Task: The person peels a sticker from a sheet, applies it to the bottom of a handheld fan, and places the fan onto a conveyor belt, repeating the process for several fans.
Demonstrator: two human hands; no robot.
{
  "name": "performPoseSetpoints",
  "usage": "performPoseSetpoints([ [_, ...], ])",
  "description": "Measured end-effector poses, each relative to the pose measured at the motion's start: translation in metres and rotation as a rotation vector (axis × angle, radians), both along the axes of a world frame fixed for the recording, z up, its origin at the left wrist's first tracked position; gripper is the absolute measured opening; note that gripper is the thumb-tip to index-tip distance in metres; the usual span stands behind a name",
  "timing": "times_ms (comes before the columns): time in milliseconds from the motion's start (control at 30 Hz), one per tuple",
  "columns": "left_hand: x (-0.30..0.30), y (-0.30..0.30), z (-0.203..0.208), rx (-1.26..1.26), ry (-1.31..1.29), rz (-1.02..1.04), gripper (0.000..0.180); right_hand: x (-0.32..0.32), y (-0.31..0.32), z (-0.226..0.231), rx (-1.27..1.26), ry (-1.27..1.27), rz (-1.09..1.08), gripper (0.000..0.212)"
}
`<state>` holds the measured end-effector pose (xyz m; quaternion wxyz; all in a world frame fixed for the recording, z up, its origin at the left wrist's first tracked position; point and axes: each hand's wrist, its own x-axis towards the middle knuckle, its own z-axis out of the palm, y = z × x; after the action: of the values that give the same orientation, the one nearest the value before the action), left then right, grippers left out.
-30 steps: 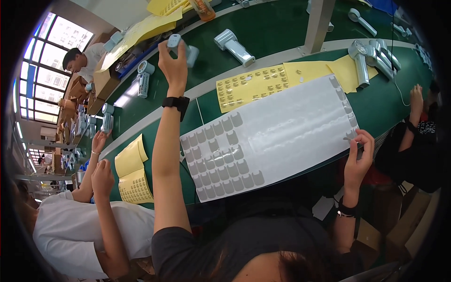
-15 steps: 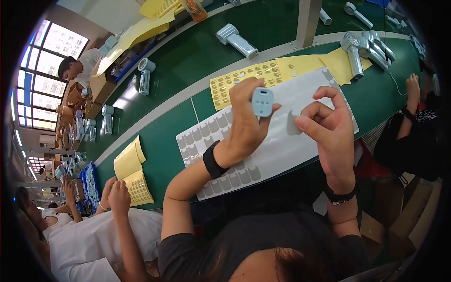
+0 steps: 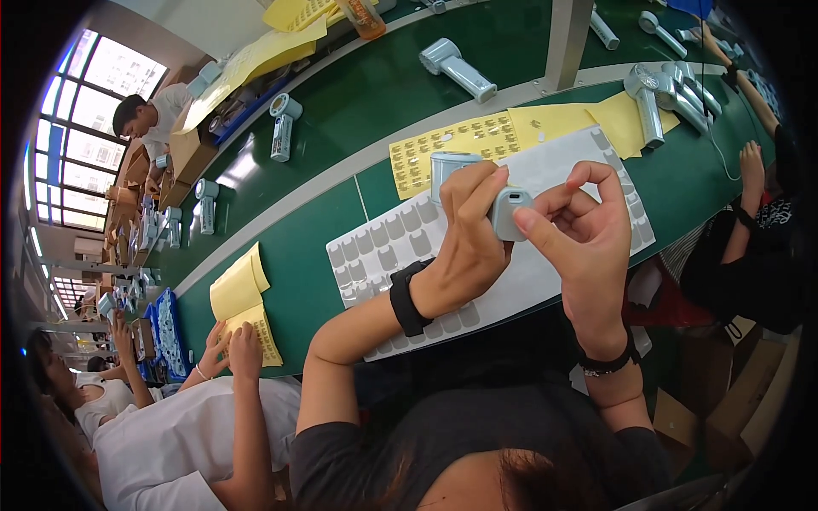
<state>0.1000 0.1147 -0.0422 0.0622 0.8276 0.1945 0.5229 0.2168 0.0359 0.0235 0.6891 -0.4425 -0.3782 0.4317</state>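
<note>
1. Desk (image 3: 298,264): green surface beneath both hands; it carries the sheet.
2. White sheet (image 3: 538,285): lies on the desk directly below the hands, with rows of grey labels toward its ends. Probably thin, flexible and easily creased; take by the edges.
3. Pale blue handheld fan (image 3: 511,220): raised above the sheet, inside the left hand, with its handle end toward the right hand. What appears to be its head shows beyond the left knuckles. Judged light, with a stiff, smooth, somewhat slippery shell. Grip around the handle; avoid squeezing the head, likely the more fragile part.
4. Left hand (image 3: 464,243): closed around the fan, fingers wrapped over its body.
5. Right hand (image 3: 594,247): partly curled, thumb touching the handle end, index finger bent clear. Whether a label is pinched there cannot be told.
6. Slot (image 3: 514,196): small opening in the handle's end face, exposed beside the right thumb.
</note>
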Motion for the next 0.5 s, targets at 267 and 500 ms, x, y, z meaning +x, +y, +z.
performPoseSetpoints([
  [267,0.0002,0.0006,-0.0057,-0.028,-0.057,-0.064,0.079,-0.0023,0.0009,0.0005,-0.020,0.011,-0.026,0.045],
  [500,0.0010,0.0010,-0.0070,-0.034,-0.072,-0.074,0.076,-0.0005,0.0011,-0.0006,-0.003,0.000,0.000,0.043],
])
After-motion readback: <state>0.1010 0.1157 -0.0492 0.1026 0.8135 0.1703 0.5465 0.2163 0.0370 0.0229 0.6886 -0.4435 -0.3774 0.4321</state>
